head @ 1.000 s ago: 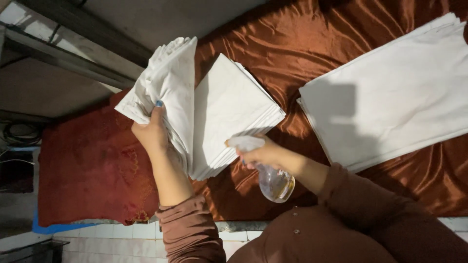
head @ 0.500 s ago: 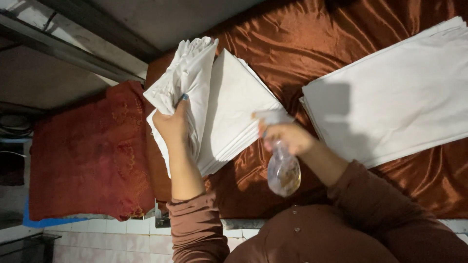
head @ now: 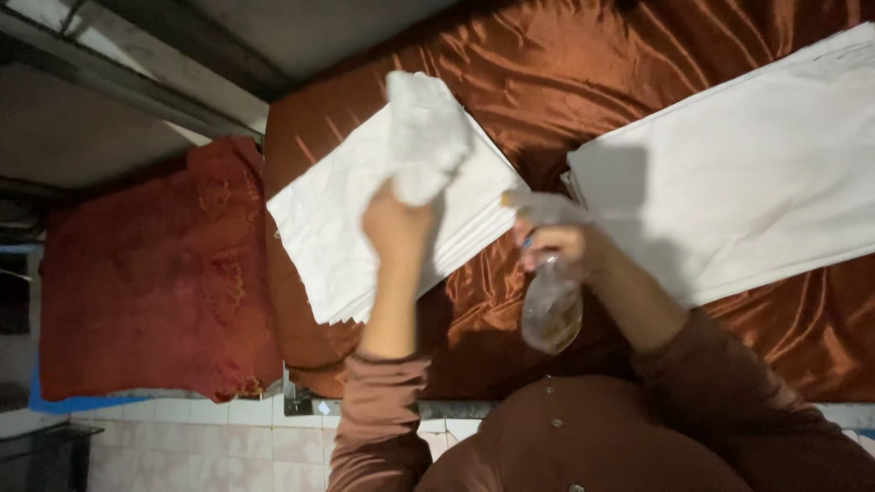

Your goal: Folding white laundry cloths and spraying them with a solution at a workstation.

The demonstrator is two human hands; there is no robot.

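My left hand (head: 394,221) is raised over a stack of white cloths (head: 337,219) and grips a bunched white cloth (head: 424,137) that hangs above the stack. My right hand (head: 558,244) holds a clear spray bottle (head: 551,305) by its white trigger head, the bottle body hanging down toward me, between the two white stacks. A second, larger stack of white cloths (head: 738,182) lies to the right on the brown satin sheet (head: 565,82).
A red patterned cloth (head: 155,273) covers a lower surface at the left. A metal edge and tiled floor (head: 228,437) run below the table front. Grey wall and metal rails (head: 118,82) sit at upper left.
My left hand has lifted the bundle of cloth off the stack and bunched it higher; the stack now lies flat. The right hand with the spray bottle has stayed about level beside it.
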